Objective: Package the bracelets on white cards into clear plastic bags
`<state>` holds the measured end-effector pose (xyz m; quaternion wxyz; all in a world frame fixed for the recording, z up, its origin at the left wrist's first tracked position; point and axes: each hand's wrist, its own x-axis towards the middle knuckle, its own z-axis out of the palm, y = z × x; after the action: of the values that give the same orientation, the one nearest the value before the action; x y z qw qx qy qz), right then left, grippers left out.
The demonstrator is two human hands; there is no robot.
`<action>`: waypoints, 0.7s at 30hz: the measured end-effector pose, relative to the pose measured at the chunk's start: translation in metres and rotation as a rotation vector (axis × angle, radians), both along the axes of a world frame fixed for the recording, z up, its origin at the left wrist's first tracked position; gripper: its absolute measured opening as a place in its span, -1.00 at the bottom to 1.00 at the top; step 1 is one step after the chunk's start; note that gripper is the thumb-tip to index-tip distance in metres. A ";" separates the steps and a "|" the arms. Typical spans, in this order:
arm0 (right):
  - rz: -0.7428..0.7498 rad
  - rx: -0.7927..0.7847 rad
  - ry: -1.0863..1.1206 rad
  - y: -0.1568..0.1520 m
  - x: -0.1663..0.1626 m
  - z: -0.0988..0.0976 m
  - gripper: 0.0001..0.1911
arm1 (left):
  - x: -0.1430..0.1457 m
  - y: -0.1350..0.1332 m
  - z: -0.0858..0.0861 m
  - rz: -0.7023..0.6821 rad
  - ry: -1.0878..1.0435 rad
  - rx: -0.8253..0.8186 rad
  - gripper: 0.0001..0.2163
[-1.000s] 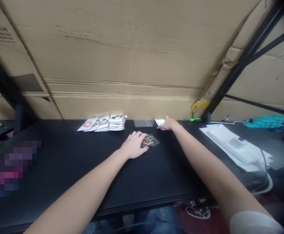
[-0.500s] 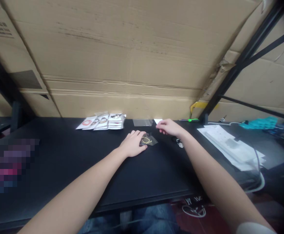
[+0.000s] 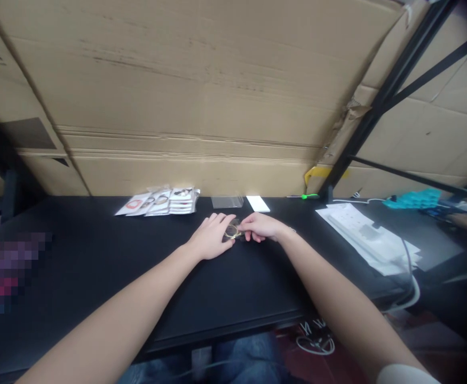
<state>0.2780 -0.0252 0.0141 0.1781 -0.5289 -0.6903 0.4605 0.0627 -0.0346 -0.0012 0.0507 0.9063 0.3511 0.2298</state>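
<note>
A small clear plastic bag with a thin gold-coloured loop inside lies on the black tabletop between my hands. My left hand rests its fingers on the bag's left side. My right hand comes in from the right, fingertips gripping the bag's right side. The hands hide part of the bag, and the loop's full shape cannot be seen.
A row of packaged white cards, an empty clear bag and a white card lie along the table's back edge. Papers lie at right. Cardboard and a black rack frame stand behind.
My right hand has moved left, away from the white card, and reached the small bag. My left hand stays on the bag. The view has shifted slightly.
</note>
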 end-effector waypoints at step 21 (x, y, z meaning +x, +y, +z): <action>-0.159 0.124 -0.563 0.002 0.117 0.036 -0.73 | 0.008 0.067 0.023 0.088 0.085 0.111 -0.40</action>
<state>0.3952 -0.0230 0.0501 0.0471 -0.6763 -0.6957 0.2375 0.0708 0.0321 0.0222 -0.0246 0.9003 0.3791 0.2123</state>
